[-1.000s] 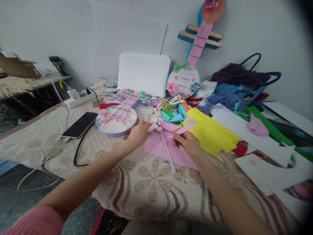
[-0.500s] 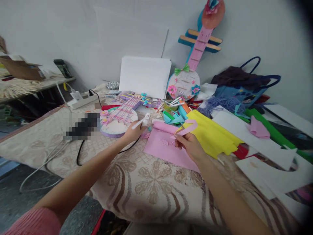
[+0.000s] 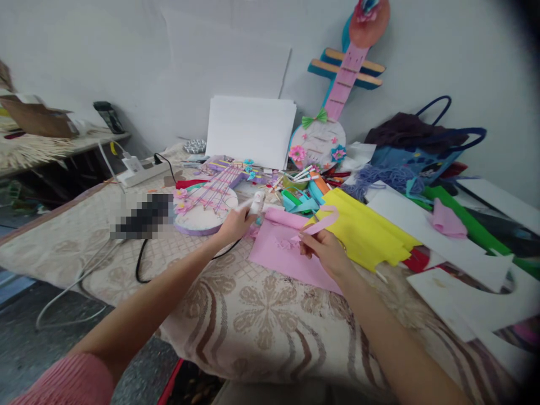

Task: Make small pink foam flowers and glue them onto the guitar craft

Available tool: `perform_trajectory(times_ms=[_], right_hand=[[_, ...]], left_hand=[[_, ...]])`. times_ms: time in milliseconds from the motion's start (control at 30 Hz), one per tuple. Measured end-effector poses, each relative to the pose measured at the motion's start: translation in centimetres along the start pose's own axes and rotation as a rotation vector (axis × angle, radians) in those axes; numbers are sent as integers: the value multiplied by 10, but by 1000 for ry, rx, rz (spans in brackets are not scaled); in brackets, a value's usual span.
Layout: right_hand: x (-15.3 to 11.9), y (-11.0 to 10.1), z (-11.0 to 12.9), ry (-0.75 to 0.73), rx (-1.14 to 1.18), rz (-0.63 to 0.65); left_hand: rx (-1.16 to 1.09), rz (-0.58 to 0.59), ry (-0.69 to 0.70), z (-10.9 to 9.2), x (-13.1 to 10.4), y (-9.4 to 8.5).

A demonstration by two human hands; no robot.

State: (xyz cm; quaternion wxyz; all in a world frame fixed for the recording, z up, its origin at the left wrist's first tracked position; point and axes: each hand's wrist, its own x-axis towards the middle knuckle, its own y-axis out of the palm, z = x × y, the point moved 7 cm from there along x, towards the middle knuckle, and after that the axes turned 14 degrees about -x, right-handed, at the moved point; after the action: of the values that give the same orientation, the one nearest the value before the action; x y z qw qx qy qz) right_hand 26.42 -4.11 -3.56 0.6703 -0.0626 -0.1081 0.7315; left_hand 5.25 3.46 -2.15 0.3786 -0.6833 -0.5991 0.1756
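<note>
My left hand (image 3: 237, 223) is closed round a white glue gun (image 3: 255, 203), whose black cord runs back under my wrist. In my right hand (image 3: 318, 246) a curled pink paper strip (image 3: 323, 223) is pinched between thumb and fingers. Below it lies a pink sheet (image 3: 295, 267), rolled along its far edge, with small crumpled pink pieces on it. Left of my left hand lies a round, stringed, flower-decorated instrument model (image 3: 205, 211). A yellow sheet (image 3: 367, 230) is just beyond my right hand.
A tall pink and blue instrument model (image 3: 318, 140) leans on the wall beside a white board (image 3: 251, 132). To the right are purple yarn (image 3: 375, 183), a blue bag (image 3: 407, 163) and white paper scraps (image 3: 451, 304). A power strip (image 3: 143, 174) sits at the left.
My left hand has turned the glue gun more upright and shifted slightly right. The white stick-like part that crossed my left hand no longer shows. My right hand has barely moved.
</note>
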Motion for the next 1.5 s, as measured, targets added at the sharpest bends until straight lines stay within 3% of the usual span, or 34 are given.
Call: perform_trajectory(times_ms=[233, 433, 600, 700, 833, 900, 1033, 1200, 1500], right_hand=[[0, 1, -1, 8, -4, 3], [-1, 3, 2, -9, -10, 14], [-3, 4, 5, -9, -20, 32], [-5, 6, 9, -18, -32, 42], [-8, 13, 14, -44, -47, 71], [-9, 15, 16, -58, -42, 64], [-8, 11, 15, -76, -13, 9], [-3, 1, 8, -40, 49, -78], [-4, 7, 10, -52, 1, -80]], left_hand=[[131, 16, 3, -2, 9, 3], [141, -29, 41, -5, 1, 1], [210, -155, 17, -18, -31, -25], [97, -187, 70, -37, -62, -32], [-331, 80, 158, -65, -79, -3], [-475, 148, 138, -74, -72, 11], [-750, 421, 62, -88, -45, 43], [-897, 482, 13, -86, -24, 54], [-1055, 494, -56, -73, -36, 58]])
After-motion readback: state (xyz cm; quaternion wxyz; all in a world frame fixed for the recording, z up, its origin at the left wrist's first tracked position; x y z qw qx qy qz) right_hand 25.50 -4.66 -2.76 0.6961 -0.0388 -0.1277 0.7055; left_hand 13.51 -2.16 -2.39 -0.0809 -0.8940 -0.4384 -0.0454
